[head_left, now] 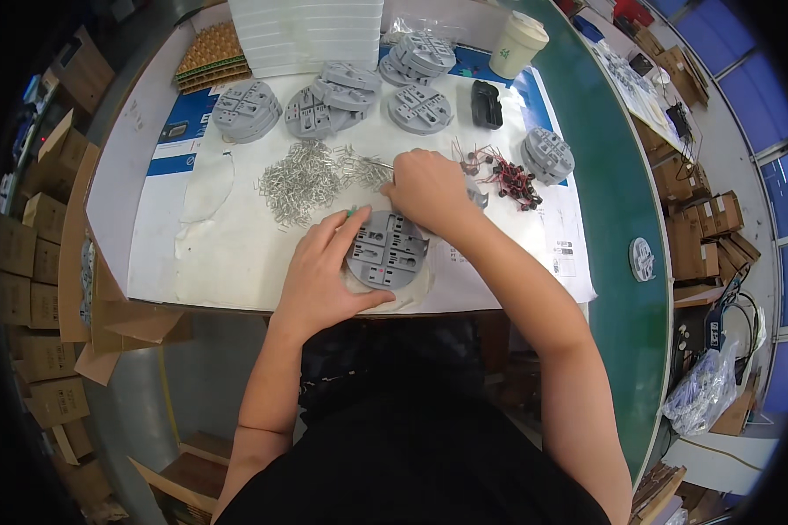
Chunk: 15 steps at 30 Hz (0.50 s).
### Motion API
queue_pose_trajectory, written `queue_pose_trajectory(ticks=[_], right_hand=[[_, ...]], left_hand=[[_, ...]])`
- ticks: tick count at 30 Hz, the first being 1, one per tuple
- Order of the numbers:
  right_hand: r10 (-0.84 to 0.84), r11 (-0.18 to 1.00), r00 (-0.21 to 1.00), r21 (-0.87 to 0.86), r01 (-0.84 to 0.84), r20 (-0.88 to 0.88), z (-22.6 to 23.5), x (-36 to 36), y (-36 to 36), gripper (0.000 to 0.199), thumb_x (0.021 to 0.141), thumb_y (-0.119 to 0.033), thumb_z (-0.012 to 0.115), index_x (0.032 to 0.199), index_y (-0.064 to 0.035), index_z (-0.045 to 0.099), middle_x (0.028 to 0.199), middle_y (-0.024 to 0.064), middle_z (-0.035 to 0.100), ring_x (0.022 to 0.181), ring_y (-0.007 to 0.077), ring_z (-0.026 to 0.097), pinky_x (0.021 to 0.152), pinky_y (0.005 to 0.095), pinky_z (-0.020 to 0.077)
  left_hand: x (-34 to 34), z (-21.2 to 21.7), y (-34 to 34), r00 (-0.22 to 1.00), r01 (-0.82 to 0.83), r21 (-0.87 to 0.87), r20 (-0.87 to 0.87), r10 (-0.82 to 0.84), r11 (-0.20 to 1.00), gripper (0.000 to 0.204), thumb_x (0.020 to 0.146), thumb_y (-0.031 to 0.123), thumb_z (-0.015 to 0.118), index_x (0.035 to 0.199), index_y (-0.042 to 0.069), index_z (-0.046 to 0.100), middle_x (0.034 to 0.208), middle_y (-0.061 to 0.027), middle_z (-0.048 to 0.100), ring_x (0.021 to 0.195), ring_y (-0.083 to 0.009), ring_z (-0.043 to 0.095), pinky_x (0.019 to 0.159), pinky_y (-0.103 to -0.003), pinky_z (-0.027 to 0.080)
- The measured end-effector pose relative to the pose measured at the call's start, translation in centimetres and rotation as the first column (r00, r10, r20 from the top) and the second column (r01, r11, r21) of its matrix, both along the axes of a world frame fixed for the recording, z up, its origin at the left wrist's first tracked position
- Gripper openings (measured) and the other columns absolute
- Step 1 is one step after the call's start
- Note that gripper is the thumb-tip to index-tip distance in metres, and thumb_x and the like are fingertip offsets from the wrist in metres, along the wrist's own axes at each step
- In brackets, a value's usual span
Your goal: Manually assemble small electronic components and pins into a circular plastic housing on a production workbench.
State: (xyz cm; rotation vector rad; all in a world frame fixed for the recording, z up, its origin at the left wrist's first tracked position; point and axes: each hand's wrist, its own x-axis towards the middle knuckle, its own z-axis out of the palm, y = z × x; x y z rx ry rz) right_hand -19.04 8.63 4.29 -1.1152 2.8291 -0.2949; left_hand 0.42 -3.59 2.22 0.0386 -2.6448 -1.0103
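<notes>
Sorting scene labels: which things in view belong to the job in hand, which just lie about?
Job, likely:
disc, held by left hand
clips, beside right hand
wired parts
disc stacks

Lying about, likely:
cup
cartons
plastic bag

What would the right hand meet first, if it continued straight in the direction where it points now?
Probably the near edge of the pile of small metal clips, just ahead and left of the right hand; its height above the table is unclear.

Bright even light, bent edges, dark corners
</notes>
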Motion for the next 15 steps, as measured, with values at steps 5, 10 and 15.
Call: queue_pose_trajectory(ticks=[5, 10, 15], right_hand=[[0.043, 0.999, 0.999, -0.029, -0.043, -0.001, -1.0, -0.9, -0.4, 0.02, 0.086, -0.024, 0.075, 0.089, -0.0038, 0.076, 0.093, 0.0174, 0.076, 0.092, 0.0387, 0.073, 0.08, 0.0469, 0.0579], [0.002, 0.976, 0.981, -0.215, 0.041, 0.194, 1.5, -0.5, 0.6, 0.016, 0.088, -0.017, 0.073, 0.091, -0.0017, 0.075, 0.092, 0.0183, 0.076, 0.089, 0.0343, 0.075, 0.08, 0.0437, 0.0578], [0.122, 0.942, 0.933, -0.336, -0.001, 0.339, 2.1, -1.8, 2.0, 0.012, 0.085, -0.012, 0.074, 0.091, -0.0012, 0.077, 0.09, 0.0162, 0.077, 0.085, 0.0318, 0.075, 0.08, 0.0414, 0.0586]], left_hand=[[-0.6, -0.4, -0.6, 0.998, 0.037, -0.039, -0.053, -0.039, 0.999, 0.1, 0.059, 0.034, 0.099, 0.147, 0.011, 0.057, 0.14, -0.0146, 0.058, 0.126, -0.0366, 0.056, 0.109, -0.046, 0.047], [-0.3, -0.6, 0.1, 0.999, 0.04, 0.095, -0.014, -0.038, 0.995, 0.098, 0.057, 0.028, 0.101, 0.143, 0.007, 0.06, 0.135, -0.0133, 0.06, 0.126, -0.0336, 0.057, 0.108, -0.043, 0.048], [-0.3, -0.8, 0.1, 0.999, 0.044, 0.105, -0.024, -0.041, 0.993, 0.092, 0.062, 0.034, 0.098, 0.142, 0.01, 0.059, 0.137, -0.0129, 0.059, 0.126, -0.0351, 0.057, 0.108, -0.046, 0.047]])
